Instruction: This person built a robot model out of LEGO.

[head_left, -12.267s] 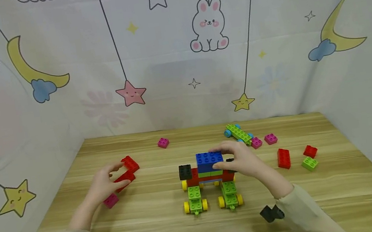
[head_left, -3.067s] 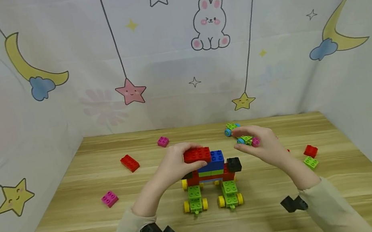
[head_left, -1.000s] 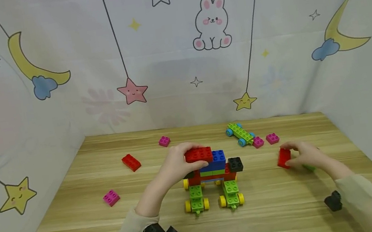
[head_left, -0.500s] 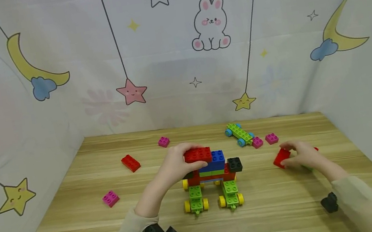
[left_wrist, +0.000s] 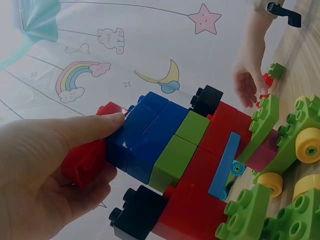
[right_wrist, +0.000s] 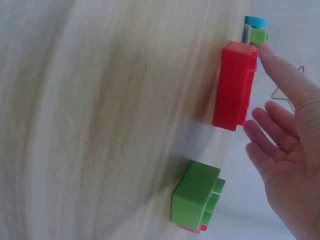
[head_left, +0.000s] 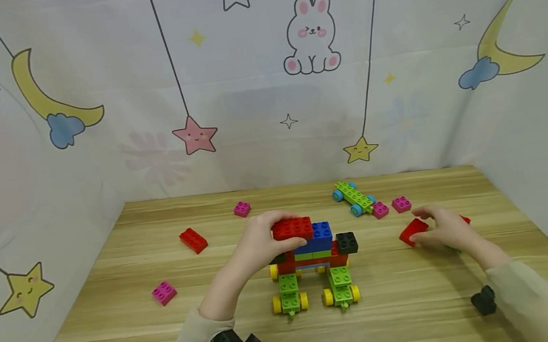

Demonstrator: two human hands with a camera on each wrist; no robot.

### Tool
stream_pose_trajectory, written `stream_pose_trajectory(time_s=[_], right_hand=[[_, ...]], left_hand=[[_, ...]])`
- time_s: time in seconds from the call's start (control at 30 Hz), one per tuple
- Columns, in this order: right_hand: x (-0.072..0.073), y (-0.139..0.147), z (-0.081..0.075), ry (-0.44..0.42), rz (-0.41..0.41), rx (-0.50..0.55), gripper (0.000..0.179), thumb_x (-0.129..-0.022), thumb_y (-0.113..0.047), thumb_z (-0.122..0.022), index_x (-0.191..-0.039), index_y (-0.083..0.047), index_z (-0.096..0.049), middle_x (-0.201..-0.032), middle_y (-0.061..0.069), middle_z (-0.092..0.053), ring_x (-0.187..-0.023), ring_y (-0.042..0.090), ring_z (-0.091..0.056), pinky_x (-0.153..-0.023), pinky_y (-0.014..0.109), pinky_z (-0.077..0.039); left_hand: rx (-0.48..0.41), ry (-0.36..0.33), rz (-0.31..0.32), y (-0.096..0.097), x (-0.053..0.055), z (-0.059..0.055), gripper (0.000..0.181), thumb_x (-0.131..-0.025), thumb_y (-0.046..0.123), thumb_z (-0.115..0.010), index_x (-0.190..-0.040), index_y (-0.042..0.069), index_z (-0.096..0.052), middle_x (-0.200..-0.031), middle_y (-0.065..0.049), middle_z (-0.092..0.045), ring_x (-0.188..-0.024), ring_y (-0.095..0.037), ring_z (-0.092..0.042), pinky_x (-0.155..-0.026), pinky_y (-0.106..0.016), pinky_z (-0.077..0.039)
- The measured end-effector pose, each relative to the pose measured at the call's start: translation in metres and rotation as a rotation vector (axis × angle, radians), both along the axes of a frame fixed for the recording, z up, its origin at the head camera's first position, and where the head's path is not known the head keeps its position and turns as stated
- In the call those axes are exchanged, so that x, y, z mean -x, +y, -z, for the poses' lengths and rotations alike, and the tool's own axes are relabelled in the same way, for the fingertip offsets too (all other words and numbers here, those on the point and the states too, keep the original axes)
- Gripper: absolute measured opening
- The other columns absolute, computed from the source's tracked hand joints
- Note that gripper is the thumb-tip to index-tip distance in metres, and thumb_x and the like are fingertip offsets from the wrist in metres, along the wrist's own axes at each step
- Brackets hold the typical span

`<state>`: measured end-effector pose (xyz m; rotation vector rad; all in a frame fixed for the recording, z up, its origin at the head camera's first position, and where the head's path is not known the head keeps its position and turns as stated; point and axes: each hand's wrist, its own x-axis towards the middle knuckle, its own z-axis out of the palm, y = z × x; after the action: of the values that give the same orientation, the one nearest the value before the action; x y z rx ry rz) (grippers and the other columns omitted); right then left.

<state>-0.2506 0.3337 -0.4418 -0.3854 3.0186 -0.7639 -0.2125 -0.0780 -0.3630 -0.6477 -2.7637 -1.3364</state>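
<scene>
A wood-grained surface (head_left: pixel 395 322) spreads before me, with a white cloth (head_left: pixel 246 62) behind it, printed with a winking rabbit (head_left: pixel 311 42), a pink star (head_left: pixel 195 135) and a yellow moon (head_left: pixel 31 93) toward either side. On my left I see a loose red brick (head_left: pixel 193 240); a pink brick (head_left: pixel 164 293) lies nearer me, another farther back. At the rear right sits a green base (head_left: pixel 350 193) on blue wheels (head_left: pixel 356 210), two pink bricks (head_left: pixel 402 204) near its closer end. A green brick (right_wrist: pixel 192 196) lies to my right.

No lettering, label, brand, number or sign can be read on the toy bricks (head_left: pixel 292 228), the wheeled build (head_left: pixel 320 241), the tabletop (head_left: pixel 394 319) or the far printed cloth (head_left: pixel 233 52).
</scene>
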Motion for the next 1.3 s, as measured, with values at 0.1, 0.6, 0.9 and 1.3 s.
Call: stream_pose_trajectory(time_s=[0.1,0.6,0.9,1.3], right_hand=[[0.002,0.002,-0.002,-0.005,-0.046,0.001,0.07,-0.076,-0.03,-0.084,-0.13,0.007,-0.056,-0.125,0.031,-0.058,-0.116,0.048,-0.053,-0.095,0.064,-0.043],[0.014,0.002,-0.001,-0.068,-0.222,-0.056,0.051,-0.072,-0.002,-0.082,-0.12,0.001,-0.064,-0.127,0.028,-0.06,-0.115,0.047,-0.054,-0.091,0.057,-0.049],[0.019,0.001,0.002,-0.078,-0.256,-0.054,0.041,-0.076,-0.004,-0.08,-0.114,0.0,-0.068,-0.126,0.029,-0.06,-0.113,0.046,-0.056,-0.088,0.053,-0.051],[0.022,0.002,0.008,-0.025,-0.26,-0.099,0.037,-0.079,-0.018,-0.081,-0.111,-0.002,-0.071,-0.116,0.019,-0.068,-0.106,0.037,-0.061,-0.087,0.047,-0.051]], left_hand=[[-0.005,-0.004,0.001,0.0,0.0,0.0,0.043,-0.082,0.022,-0.08,-0.121,0.009,-0.068,-0.116,-0.009,-0.068,-0.092,-0.022,-0.063,-0.076,-0.03,-0.056],[-0.014,0.008,0.019,-0.001,0.001,0.0,0.041,-0.082,0.022,-0.08,-0.119,0.008,-0.068,-0.113,-0.01,-0.069,-0.088,-0.02,-0.064,-0.073,-0.028,-0.056],[-0.013,0.013,0.032,-0.002,0.0,-0.001,0.042,-0.083,0.023,-0.079,-0.12,0.007,-0.068,-0.113,-0.011,-0.069,-0.089,-0.02,-0.064,-0.074,-0.028,-0.056],[-0.017,0.001,0.027,-0.002,0.001,0.001,0.042,-0.083,0.023,-0.079,-0.12,0.007,-0.068,-0.114,-0.011,-0.069,-0.09,-0.02,-0.063,-0.074,-0.028,-0.056]])
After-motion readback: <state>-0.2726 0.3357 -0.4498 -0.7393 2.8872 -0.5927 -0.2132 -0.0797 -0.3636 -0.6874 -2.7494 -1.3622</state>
